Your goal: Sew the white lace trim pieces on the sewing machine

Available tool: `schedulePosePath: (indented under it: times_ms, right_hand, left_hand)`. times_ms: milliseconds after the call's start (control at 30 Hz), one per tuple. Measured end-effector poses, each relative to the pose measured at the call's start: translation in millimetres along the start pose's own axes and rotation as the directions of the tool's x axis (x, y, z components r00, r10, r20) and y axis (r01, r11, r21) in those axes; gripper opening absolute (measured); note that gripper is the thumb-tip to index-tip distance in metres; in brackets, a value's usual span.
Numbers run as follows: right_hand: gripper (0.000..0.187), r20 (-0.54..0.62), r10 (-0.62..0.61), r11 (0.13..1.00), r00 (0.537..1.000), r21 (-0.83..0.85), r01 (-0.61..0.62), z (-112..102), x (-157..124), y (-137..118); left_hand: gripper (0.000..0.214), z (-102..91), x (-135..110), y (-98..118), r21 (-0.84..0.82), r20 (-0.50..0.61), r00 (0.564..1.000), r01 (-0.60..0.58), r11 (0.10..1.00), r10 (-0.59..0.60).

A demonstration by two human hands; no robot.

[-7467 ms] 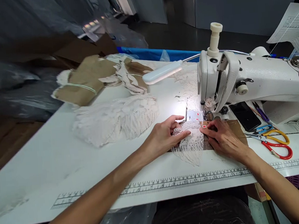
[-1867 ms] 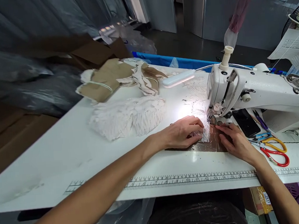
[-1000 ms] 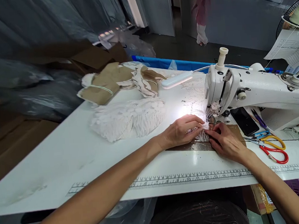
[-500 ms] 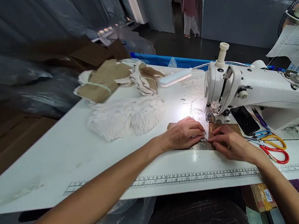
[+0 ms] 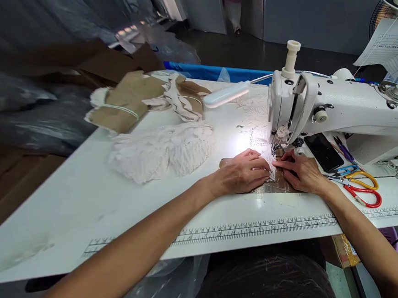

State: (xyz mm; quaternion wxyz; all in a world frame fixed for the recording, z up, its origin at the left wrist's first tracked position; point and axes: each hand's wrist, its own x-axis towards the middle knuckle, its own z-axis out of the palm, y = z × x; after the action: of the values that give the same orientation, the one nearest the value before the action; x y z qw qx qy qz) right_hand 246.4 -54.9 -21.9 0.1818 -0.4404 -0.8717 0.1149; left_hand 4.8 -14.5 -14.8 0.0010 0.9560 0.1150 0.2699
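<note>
A strip of white lace [image 5: 272, 171] runs under the needle area of a white sewing machine [image 5: 319, 100]. My left hand [image 5: 247, 172] rests on its left side, the fingers curled together and pressing its edge. From the right, my right hand [image 5: 300, 171] pinches the lace edge with thumb and forefinger near the presser foot. Beneath both hands lies a brown, scuffed plate [image 5: 274, 187] on the machine bed. More lace [image 5: 256, 112] spreads behind the needle, brightly lit. My palms hide part of the strip.
Gathered white lace [image 5: 161, 152] and tied brown-and-white bundles [image 5: 122, 102] lie at left. A lamp [image 5: 227, 95] reaches in from the machine. On the right are a phone [image 5: 323, 152], red-handled scissors [image 5: 364, 195] and blue snips [image 5: 345, 170]. A printed ruler [image 5: 226, 232] lines the front edge.
My right hand has moved up and slightly inward along the lace, closer to the presser foot. My left hand stays on the strip. The whole view has shifted slightly.
</note>
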Motion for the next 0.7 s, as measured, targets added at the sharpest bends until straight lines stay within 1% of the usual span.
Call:
schedulePosePath:
  times_ms: [100,200,367,433,600,700]
  right_hand:
    - [0.035,-0.005,-0.001,1.000,1.000,-0.002,0.001,-1,0,-1]
    - [0.036,0.005,0.006,1.000,1.000,0.002,-0.006,-2,0,-3]
    - [0.037,0.002,0.011,1.000,1.000,0.009,-0.011,-3,0,-5]
    - [0.037,-0.007,0.003,1.000,1.000,0.011,-0.002,-3,-1,-5]
    - [0.039,0.003,-0.051,0.998,0.999,-0.022,0.051,-3,-2,-3]
    - [0.040,0.022,-0.045,0.998,0.999,-0.045,0.046,-4,-3,-5]
  left_hand:
    - [0.024,-0.5,1,1,0.001,0.034,0.999,0.001,1.000,-0.001]
    - [0.023,-1.8,1,1,0.035,0.043,0.999,-0.008,0.999,0.006]
    - [0.027,-5.5,3,4,0.087,0.105,0.993,-0.068,0.994,0.059]
    - [0.025,-8.8,4,7,0.092,0.126,0.989,-0.085,0.992,0.073]
    - [0.021,-18.3,9,17,0.051,0.207,0.978,-0.041,0.998,0.030]
    - [0.017,-20.3,14,17,0.070,0.219,0.975,-0.049,0.996,0.032]
